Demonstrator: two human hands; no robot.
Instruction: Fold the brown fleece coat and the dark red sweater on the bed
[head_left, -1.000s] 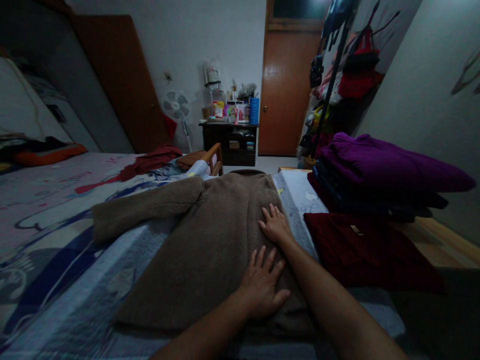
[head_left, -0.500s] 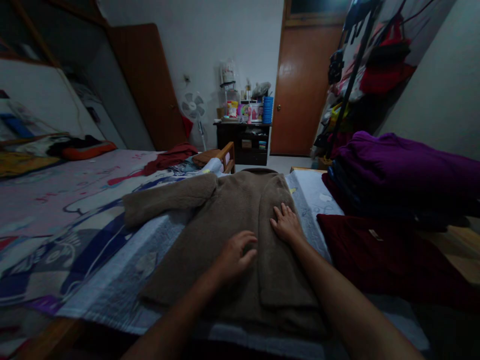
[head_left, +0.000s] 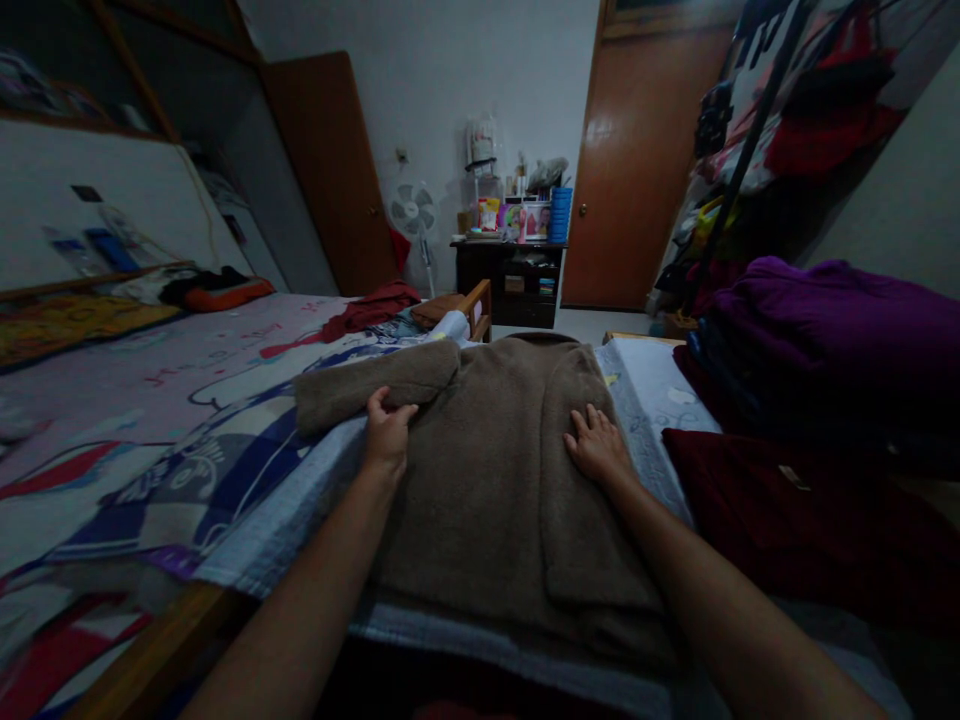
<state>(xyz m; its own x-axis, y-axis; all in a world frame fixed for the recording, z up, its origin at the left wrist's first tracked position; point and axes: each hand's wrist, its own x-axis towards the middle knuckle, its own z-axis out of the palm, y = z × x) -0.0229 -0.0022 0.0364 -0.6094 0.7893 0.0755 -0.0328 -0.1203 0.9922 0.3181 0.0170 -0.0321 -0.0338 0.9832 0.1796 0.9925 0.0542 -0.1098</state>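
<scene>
A brown fleecy coat (head_left: 480,480) lies spread out on a pale cloth-covered surface, its hem towards me. One sleeve is folded in along the coat's right side. The other sleeve (head_left: 352,385) sticks out to the left. My left hand (head_left: 386,435) is at the lower edge of that outstretched sleeve, with thumb and fingers closed on the fabric; some fingers are hidden. My right hand (head_left: 598,445) rests flat on the folded sleeve, fingers spread.
To the right sit a folded dark red garment (head_left: 750,500) and a stack topped with purple clothing (head_left: 832,310). On the left is a bed with a patterned sheet (head_left: 225,350). A fan (head_left: 414,210), a dark cabinet (head_left: 506,285) and a door (head_left: 630,170) stand beyond.
My left hand has moved left and forward from above the coat's middle to the outstretched sleeve. My right hand stays on the folded sleeve. The view has turned slightly left.
</scene>
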